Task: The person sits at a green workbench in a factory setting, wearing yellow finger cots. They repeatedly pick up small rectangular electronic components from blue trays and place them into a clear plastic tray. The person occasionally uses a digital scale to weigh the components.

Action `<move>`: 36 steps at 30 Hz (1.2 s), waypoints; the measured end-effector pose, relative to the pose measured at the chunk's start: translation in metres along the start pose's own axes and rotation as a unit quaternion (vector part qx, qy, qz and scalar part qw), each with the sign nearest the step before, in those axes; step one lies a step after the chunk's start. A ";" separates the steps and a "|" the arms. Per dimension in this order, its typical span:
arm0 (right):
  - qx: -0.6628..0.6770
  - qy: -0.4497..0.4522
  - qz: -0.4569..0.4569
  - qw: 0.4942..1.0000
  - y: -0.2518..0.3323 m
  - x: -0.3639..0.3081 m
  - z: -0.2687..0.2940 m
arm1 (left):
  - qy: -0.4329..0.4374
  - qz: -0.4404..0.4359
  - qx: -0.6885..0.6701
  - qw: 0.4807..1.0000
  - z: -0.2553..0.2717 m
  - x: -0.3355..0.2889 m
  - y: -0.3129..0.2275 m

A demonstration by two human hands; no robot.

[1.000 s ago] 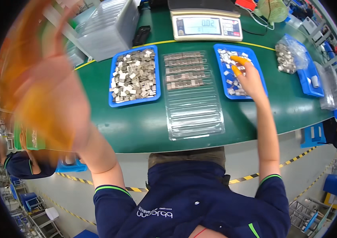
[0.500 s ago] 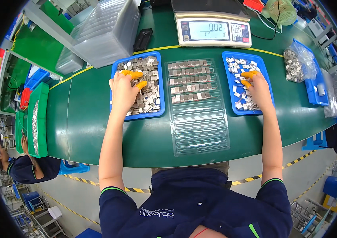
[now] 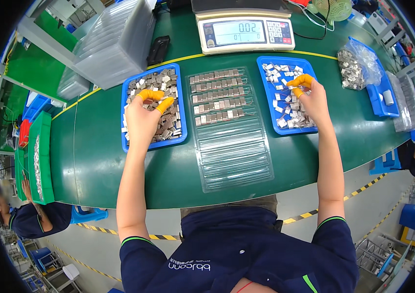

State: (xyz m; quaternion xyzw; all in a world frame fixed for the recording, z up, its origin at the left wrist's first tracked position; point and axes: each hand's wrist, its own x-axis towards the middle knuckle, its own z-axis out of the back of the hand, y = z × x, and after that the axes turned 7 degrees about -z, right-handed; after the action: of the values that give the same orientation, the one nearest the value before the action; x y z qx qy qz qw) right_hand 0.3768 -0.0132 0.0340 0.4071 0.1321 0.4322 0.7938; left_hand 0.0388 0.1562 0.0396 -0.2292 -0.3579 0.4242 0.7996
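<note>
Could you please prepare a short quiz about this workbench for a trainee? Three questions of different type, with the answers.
1. Which thing stands just beyond the clear blister tray?
A) green bin
B) digital scale
C) plastic bag

2. True or false: the left hand and right hand are at the same blue tray.

3. Which end of the blister tray holds small metal parts, near or far?

Key:
1. B.
2. False; the left hand is at the left blue tray, the right hand at the right blue tray.
3. The far end.
</note>
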 end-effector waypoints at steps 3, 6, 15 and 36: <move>0.023 0.006 -0.020 1.000 -0.005 0.003 0.001 | 0.020 0.013 -0.162 0.987 -0.004 -0.007 -0.016; 0.042 0.004 -0.027 0.999 -0.005 0.003 -0.002 | 0.061 0.058 -0.278 0.957 -0.007 -0.012 -0.022; 0.054 -0.046 -0.037 0.997 -0.019 0.008 -0.004 | 0.136 0.154 -0.426 0.881 -0.017 -0.026 -0.036; -0.238 -0.022 0.153 0.959 -0.022 0.001 -0.023 | 0.109 0.113 -0.429 0.890 -0.031 -0.041 -0.037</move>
State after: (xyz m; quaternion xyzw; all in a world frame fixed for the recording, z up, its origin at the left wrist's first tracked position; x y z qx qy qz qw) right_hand 0.3774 -0.0062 0.0031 0.2315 -0.0557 0.5580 0.7950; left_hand 0.0655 0.0997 0.0294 -0.6336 -0.3873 0.2894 0.6040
